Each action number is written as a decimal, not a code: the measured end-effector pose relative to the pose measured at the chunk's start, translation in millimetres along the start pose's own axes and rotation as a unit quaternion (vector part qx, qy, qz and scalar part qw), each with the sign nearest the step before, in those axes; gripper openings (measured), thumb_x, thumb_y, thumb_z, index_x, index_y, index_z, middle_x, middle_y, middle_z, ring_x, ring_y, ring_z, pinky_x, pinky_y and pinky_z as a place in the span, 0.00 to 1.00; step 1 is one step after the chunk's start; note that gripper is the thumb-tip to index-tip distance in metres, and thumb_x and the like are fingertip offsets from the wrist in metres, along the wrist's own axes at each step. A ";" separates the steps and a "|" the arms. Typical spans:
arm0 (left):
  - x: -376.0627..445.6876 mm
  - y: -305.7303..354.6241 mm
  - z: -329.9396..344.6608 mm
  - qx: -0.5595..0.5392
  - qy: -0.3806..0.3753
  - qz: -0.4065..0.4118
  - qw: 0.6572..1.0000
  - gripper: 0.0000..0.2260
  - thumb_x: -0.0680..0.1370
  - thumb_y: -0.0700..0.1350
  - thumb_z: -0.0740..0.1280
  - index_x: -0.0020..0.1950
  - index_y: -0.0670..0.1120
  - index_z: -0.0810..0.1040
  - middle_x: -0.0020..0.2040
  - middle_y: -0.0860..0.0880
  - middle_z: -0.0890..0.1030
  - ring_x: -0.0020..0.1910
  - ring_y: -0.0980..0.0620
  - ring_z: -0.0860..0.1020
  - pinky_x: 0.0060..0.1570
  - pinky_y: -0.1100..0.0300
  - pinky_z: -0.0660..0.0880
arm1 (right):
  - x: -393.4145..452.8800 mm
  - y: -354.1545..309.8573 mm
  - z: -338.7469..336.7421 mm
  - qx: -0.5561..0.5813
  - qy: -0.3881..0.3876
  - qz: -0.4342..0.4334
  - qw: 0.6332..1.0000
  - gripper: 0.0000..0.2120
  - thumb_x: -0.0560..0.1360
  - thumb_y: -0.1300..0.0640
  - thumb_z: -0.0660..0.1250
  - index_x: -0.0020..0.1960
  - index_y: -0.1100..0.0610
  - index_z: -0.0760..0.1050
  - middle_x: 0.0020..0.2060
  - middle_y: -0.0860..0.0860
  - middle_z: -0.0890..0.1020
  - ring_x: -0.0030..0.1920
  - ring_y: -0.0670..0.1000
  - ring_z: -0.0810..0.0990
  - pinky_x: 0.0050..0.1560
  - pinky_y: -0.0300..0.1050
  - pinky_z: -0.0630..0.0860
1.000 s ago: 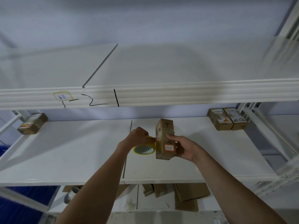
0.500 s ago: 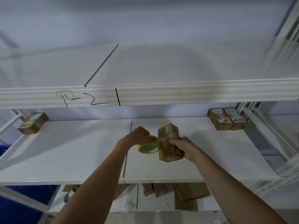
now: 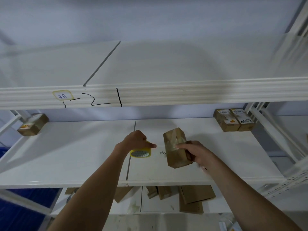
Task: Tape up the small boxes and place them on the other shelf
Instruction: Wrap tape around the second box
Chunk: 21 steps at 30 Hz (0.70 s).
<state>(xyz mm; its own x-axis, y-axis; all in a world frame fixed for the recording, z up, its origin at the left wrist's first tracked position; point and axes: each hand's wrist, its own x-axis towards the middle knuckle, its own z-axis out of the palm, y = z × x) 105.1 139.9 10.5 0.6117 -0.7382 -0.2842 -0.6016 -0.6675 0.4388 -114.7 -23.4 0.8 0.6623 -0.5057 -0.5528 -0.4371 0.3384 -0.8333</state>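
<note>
My right hand has its grip wrapped around the small box, fingers over the front face and thumb out of sight behind, holding it tilted in the air above the middle shelf. My left hand grips the yellow tape roll, fingers curled over its top and the forefinger pointing toward the box. A clear strip seems to run from roll to box, though it is too faint to be sure.

The box looks light, since 1 hand carries it easily. It is plain cardboard, stiff at the edges but likely to dent on the broad faces, so I would hold it by the long edges near the middle. The glossy tape already on it looks slippery, so I keep my fingertips on bare card where I can.

2 taped boxes sit side by side at the back right of this shelf, and 1 box at the far left.
</note>
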 end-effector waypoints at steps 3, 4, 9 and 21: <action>2.1 -1.7 7.2 0.025 -0.011 -0.001 1.000 0.25 0.66 0.70 0.73 0.33 0.48 0.78 0.35 0.50 0.78 0.37 0.51 0.79 0.36 0.62 0.72 | 1.2 4.9 -3.1 0.002 0.008 0.005 1.000 0.21 0.68 0.56 0.81 0.57 0.61 0.80 0.47 0.56 0.87 0.47 0.55 0.87 0.42 0.47 0.83; 3.2 -2.3 9.4 0.034 -0.016 -0.001 0.999 0.25 0.66 0.71 0.72 0.33 0.48 0.78 0.36 0.50 0.79 0.38 0.51 0.79 0.37 0.61 0.73 | 2.1 7.0 -3.0 0.003 0.009 0.009 1.000 0.21 0.68 0.56 0.81 0.58 0.61 0.80 0.47 0.56 0.87 0.47 0.55 0.87 0.43 0.48 0.83; 7.6 -3.8 18.8 0.080 -0.050 -0.011 0.995 0.26 0.64 0.73 0.71 0.36 0.49 0.78 0.38 0.50 0.80 0.37 0.52 0.79 0.41 0.58 0.78 | 4.4 28.6 -1.2 0.011 0.007 0.051 0.999 0.20 0.69 0.57 0.79 0.58 0.61 0.79 0.51 0.58 0.86 0.51 0.57 0.84 0.48 0.50 0.82; 14.6 -10.5 47.4 0.058 -0.098 -0.038 0.993 0.27 0.69 0.72 0.68 0.42 0.47 0.79 0.43 0.48 0.79 0.43 0.50 0.80 0.45 0.58 0.78 | 32.2 53.8 11.7 -0.100 0.104 0.110 0.983 0.19 0.71 0.54 0.76 0.56 0.62 0.74 0.50 0.58 0.82 0.49 0.58 0.82 0.54 0.56 0.83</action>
<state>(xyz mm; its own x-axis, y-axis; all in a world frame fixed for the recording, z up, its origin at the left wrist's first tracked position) 95.9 131.5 -38.6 0.5524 -0.6833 -0.4775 -0.6200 -0.7197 0.3126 -109.7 -12.2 -61.8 0.4085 -0.5957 -0.6916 -0.6804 0.3064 -0.6658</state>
